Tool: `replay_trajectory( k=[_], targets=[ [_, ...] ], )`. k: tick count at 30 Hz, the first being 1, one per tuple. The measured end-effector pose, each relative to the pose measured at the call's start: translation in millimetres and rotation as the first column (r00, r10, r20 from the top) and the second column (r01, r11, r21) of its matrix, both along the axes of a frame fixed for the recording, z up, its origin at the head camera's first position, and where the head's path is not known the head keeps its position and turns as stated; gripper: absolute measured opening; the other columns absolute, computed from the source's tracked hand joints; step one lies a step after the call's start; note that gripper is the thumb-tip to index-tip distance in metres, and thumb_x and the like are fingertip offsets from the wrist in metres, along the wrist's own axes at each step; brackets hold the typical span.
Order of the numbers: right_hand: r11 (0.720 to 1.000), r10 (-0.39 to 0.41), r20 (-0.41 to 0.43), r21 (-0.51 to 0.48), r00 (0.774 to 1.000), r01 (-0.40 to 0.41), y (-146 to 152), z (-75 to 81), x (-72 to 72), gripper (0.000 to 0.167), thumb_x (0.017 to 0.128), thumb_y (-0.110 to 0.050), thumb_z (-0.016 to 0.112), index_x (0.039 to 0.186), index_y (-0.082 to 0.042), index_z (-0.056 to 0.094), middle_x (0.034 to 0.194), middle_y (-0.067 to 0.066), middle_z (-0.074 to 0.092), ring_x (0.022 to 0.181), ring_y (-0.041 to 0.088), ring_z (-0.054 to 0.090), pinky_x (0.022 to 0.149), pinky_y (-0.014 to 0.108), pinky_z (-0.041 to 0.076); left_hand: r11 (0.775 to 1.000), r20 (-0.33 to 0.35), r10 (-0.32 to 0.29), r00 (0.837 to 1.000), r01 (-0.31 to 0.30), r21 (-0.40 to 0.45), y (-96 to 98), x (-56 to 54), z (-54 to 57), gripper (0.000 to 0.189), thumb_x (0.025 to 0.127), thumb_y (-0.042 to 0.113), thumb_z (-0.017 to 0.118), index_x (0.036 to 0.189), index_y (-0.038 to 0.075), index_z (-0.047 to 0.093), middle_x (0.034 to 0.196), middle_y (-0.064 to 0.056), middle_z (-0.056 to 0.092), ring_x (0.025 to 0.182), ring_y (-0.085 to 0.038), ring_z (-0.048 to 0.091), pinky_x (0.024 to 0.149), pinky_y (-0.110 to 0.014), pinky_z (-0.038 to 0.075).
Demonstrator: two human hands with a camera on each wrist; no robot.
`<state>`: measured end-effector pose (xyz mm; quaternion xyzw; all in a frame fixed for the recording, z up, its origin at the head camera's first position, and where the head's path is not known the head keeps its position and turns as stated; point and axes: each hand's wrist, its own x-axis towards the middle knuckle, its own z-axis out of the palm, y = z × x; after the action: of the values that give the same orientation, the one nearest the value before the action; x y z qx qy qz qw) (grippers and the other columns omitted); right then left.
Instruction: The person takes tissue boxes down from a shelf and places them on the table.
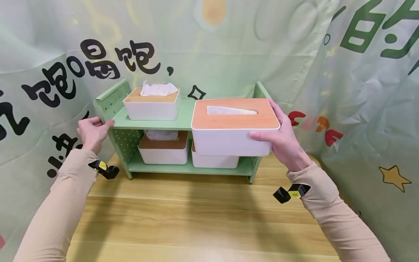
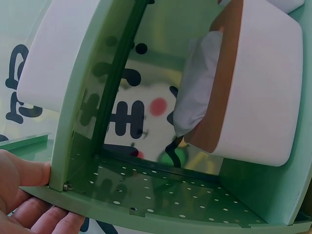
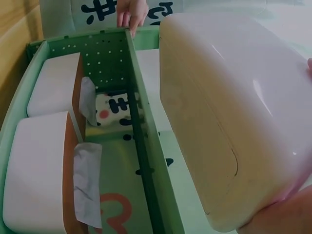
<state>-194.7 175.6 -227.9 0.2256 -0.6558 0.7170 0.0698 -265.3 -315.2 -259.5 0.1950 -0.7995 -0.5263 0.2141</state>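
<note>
A tissue box with a white body and wood-coloured lid is held up in front of the right half of a green two-tier shelf. My right hand grips its right end, thumb on the front face. In the right wrist view, the underside of the held box shows, off the shelf. My left hand holds the shelf's left side panel at its front edge; in the left wrist view, the thumb touches the shelf edge with the other fingers round the panel.
A tissue box stands on the upper tier at left. Two more, a left one and a right one partly hidden by the held box, stand on the lower tier. A wooden table lies beneath; a printed curtain hangs behind.
</note>
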Motion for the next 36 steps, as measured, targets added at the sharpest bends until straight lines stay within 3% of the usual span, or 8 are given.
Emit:
replay_trajectory(
  k=[10, 18, 21, 25, 27, 30, 33, 36],
  targets=[
    [1.0, -0.011, -0.002, -0.01, 1.0, 0.011, 14, -17.7, 19.6, 0.084, 0.079, 0.013, 0.06, 0.153, -0.017, 0.034, 0.139, 0.006, 0.045, 0.127, 0.029, 0.041, 0.088, 0.034, 0.054, 1.0, 0.027, 0.012, 1.0, -0.011, -0.024, 1.1, -0.5, 0.5, 0.056, 0.093, 0.028, 0.069, 0.142, 0.008, 0.054, 0.049, 0.04, 0.043, 0.153, -0.014, 0.024, 0.117, -0.03, 0.036],
    [1.0, -0.02, -0.013, -0.014, 1.0, 0.02, 27, -39.6, 23.8, 0.088, 0.077, 0.015, 0.06, 0.155, -0.016, 0.033, 0.14, 0.006, 0.046, 0.124, 0.027, 0.045, 0.088, 0.03, 0.055, 0.999, 0.038, 0.015, 0.999, -0.014, -0.037, -0.4, -0.4, -0.6, 0.055, 0.093, 0.029, 0.07, 0.142, 0.011, 0.054, 0.085, 0.032, 0.067, 0.15, -0.014, 0.032, 0.113, -0.029, 0.039],
    [0.999, -0.032, -0.017, -0.007, 0.999, 0.032, 33, -50.6, 25.4, 0.092, 0.075, 0.015, 0.06, 0.156, -0.015, 0.03, 0.141, 0.005, 0.046, 0.124, 0.026, 0.045, 0.089, 0.029, 0.055, 0.999, 0.048, 0.021, 0.999, -0.019, -0.05, -0.4, 0.3, -0.6, 0.055, 0.092, 0.03, 0.071, 0.142, 0.012, 0.055, 0.094, 0.018, 0.071, 0.12, -0.001, 0.058, 0.096, -0.017, 0.047],
    [0.999, -0.04, -0.022, -0.008, 0.999, 0.04, 40, -65.4, 25.8, 0.095, 0.073, 0.016, 0.061, 0.157, -0.014, 0.028, 0.141, 0.004, 0.046, 0.122, 0.024, 0.047, 0.089, 0.028, 0.055, 0.998, 0.047, 0.015, 0.999, -0.012, -0.064, -1.2, 1.0, -0.7, 0.055, 0.092, 0.029, 0.071, 0.142, 0.01, 0.056, 0.066, 0.037, 0.061, 0.071, 0.015, 0.053, 0.072, -0.006, 0.044],
    [0.999, -0.043, -0.024, -0.006, 0.999, 0.043, 43, -72.6, 25.6, 0.096, 0.072, 0.016, 0.061, 0.157, -0.014, 0.028, 0.141, 0.004, 0.047, 0.121, 0.024, 0.049, 0.089, 0.027, 0.054, 0.998, 0.05, 0.012, 0.999, -0.009, -0.061, -1.2, 1.0, -1.1, 0.055, 0.093, 0.029, 0.07, 0.142, 0.011, 0.055, 0.054, 0.042, 0.048, 0.075, 0.015, 0.053, 0.075, -0.007, 0.045],
    [0.999, -0.044, -0.016, -0.006, 0.999, 0.044, 48, -84.4, 26.4, 0.097, 0.071, 0.016, 0.061, 0.158, -0.014, 0.028, 0.141, 0.004, 0.047, 0.119, 0.022, 0.051, 0.09, 0.027, 0.054, 0.999, 0.053, 0.015, 0.998, -0.012, -0.049, -0.4, 1.4, -1.8, 0.054, 0.093, 0.031, 0.07, 0.142, 0.012, 0.055, 0.059, 0.042, 0.054, 0.103, 0.002, 0.062, 0.091, -0.014, 0.048],
    [0.999, -0.053, -0.009, 0.0, 0.999, 0.053, 53, -97.1, 27.9, 0.099, 0.07, 0.017, 0.061, 0.158, -0.013, 0.027, 0.141, 0.003, 0.047, 0.118, 0.021, 0.052, 0.089, 0.027, 0.054, 0.999, 0.039, 0.009, 0.999, -0.008, -0.031, 0.2, 1.8, -2.1, 0.055, 0.093, 0.029, 0.07, 0.142, 0.011, 0.054, 0.067, 0.035, 0.06, 0.141, -0.01, 0.044, 0.111, -0.025, 0.041],
    [0.998, -0.06, -0.006, 0.002, 0.998, 0.06, 59, -109.4, 28.3, 0.1, 0.07, 0.017, 0.061, 0.158, -0.013, 0.026, 0.142, 0.003, 0.047, 0.118, 0.02, 0.052, 0.089, 0.027, 0.055, 1.0, 0.021, 0.001, 1.0, -0.001, -0.025, 0.3, 2.4, -1.6, 0.055, 0.093, 0.028, 0.07, 0.142, 0.008, 0.055, 0.064, 0.04, 0.056, 0.152, -0.014, 0.025, 0.113, -0.028, 0.038]
  ],
)
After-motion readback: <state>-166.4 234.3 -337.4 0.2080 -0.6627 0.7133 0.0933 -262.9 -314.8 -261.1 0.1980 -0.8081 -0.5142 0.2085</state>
